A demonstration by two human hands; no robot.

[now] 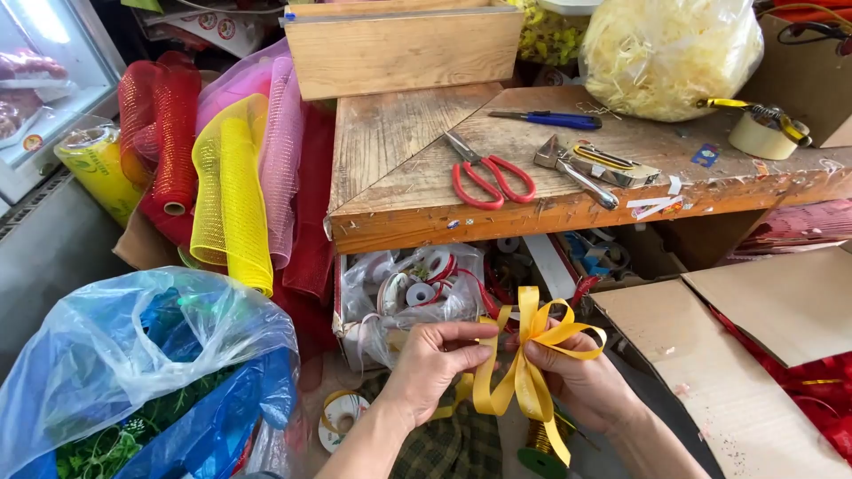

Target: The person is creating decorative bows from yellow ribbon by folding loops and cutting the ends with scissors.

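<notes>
A yellow ribbon bow (pixel 531 350) with several loops and hanging tails sits between my two hands, low in the middle of the view. My left hand (pixel 433 357) pinches the bow's left side at its centre. From the right, my right hand (pixel 579 380) grips the same centre, fingers closed around the gathered ribbon. Just below the bow, a green spool (pixel 538 448) of gold wire or ribbon stands near my lap.
A worn wooden table (pixel 390 142) carries red-handled scissors (pixel 484 176), a blue utility knife (pixel 550 118), a stapler (pixel 593 166), a tape roll (pixel 761 135) and a bag of pale shredded filler (pixel 666 53). Mesh rolls (pixel 226 186) lean at left; a blue plastic bag (pixel 142 372) lies lower left, cardboard (pixel 763 337) at right.
</notes>
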